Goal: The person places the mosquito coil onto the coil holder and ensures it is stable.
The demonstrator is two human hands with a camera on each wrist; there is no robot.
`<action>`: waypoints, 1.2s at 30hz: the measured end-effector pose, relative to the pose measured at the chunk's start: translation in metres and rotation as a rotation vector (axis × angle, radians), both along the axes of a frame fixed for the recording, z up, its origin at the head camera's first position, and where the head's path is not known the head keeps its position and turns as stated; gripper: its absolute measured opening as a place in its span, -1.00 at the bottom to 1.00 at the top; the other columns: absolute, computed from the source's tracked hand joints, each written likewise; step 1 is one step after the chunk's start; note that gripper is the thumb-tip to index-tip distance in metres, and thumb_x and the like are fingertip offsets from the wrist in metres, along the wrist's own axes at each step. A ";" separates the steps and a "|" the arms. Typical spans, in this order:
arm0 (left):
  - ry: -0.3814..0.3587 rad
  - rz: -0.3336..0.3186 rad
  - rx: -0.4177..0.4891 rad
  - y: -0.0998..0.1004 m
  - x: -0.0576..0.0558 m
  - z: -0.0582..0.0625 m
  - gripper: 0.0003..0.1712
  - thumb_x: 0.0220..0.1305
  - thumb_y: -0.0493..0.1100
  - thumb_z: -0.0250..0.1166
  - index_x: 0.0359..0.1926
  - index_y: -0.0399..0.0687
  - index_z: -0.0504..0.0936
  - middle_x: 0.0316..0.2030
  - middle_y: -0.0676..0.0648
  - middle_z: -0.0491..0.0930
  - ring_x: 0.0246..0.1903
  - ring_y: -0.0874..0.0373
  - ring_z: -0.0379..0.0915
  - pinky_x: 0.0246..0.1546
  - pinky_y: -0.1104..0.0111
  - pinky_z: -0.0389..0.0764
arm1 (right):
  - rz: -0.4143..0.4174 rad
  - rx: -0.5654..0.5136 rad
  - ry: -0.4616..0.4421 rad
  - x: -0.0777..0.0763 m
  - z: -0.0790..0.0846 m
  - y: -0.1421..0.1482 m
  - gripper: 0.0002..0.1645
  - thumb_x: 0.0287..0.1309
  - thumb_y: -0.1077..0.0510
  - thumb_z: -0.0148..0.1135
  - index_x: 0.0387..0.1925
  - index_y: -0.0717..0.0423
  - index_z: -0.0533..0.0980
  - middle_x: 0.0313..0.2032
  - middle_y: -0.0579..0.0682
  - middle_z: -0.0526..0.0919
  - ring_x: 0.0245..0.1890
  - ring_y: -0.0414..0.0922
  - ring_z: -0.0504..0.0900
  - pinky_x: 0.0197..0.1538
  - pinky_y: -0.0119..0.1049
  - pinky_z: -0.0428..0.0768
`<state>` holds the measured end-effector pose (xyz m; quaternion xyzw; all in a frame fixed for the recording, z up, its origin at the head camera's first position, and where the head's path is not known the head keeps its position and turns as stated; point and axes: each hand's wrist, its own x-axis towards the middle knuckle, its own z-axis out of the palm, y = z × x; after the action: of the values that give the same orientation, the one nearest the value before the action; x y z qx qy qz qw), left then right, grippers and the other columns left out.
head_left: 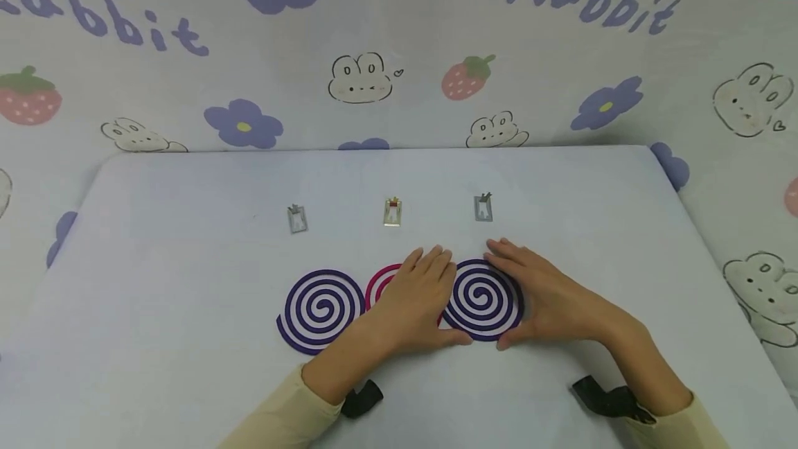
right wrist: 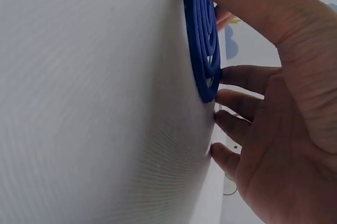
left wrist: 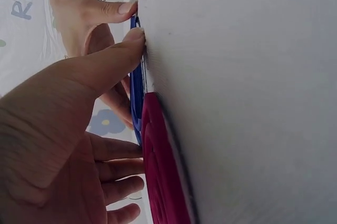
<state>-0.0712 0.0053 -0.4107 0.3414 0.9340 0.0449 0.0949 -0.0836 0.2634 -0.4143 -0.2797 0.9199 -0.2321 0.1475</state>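
Spirals [head_left: 480, 292] on wht tbl [head_left: 162, 255], bunny-print bkdrp [head_left: 411, 26].

Two blue coils [head_left: 322, 307] [head_left: 480, 294], one pink coil [left wrist: 160, 163], two silver frames [head_left: 298, 230] [head_left: 484, 219], one gold frame [head_left: 392, 224], two hands [head_left: 408, 307] [head_left: 551, 296]

Room to pass lies on the bench [head_left: 168, 283] left of the 3 coils [head_left: 322, 308] and between the 3 metal stands [head_left: 392, 223]. The left hand [head_left: 414, 303] blocks the middle coil [head_left: 368, 292]; the right hand [head_left: 551, 296], the right coil's [head_left: 479, 294] outer edge.

Left hand [head_left: 419, 300] and right hand [head_left: 551, 296] flank a dark spiral [head_left: 480, 298].
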 end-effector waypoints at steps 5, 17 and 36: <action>-0.031 0.005 -0.002 0.002 0.000 0.000 0.21 0.28 0.53 0.27 0.63 -0.18 0.20 0.64 -0.16 0.21 0.68 -0.04 0.04 0.71 0.05 0.08 | 0.010 -0.007 0.036 0.001 0.000 0.003 0.50 -0.37 -0.37 0.78 0.55 0.19 0.31 0.63 0.14 0.24 0.65 0.24 0.15 0.63 0.30 0.17; -0.050 0.004 0.086 0.002 -0.003 0.004 0.21 0.30 0.51 0.28 0.64 -0.21 0.17 0.63 -0.17 0.23 0.67 -0.06 0.06 0.72 0.03 0.06 | 0.000 -0.017 0.090 0.001 0.018 0.002 0.43 -0.24 -0.30 0.77 0.57 0.17 0.26 0.51 0.17 0.43 0.53 0.23 0.39 0.51 0.32 0.42; -0.390 0.288 0.715 0.007 -0.047 0.016 0.00 0.43 0.00 0.39 0.68 -0.13 0.06 0.52 -0.20 0.32 0.12 0.02 0.61 0.17 0.23 0.72 | -0.147 -0.123 0.074 -0.040 0.038 0.005 0.44 -0.16 -0.09 0.79 0.64 0.15 0.14 0.34 0.24 0.45 0.28 0.17 0.56 0.36 0.24 0.61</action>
<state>-0.1179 0.0126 -0.3942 0.2044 0.8623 0.4422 0.1381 -0.1234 0.2683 -0.3767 -0.2282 0.9268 -0.2877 0.0784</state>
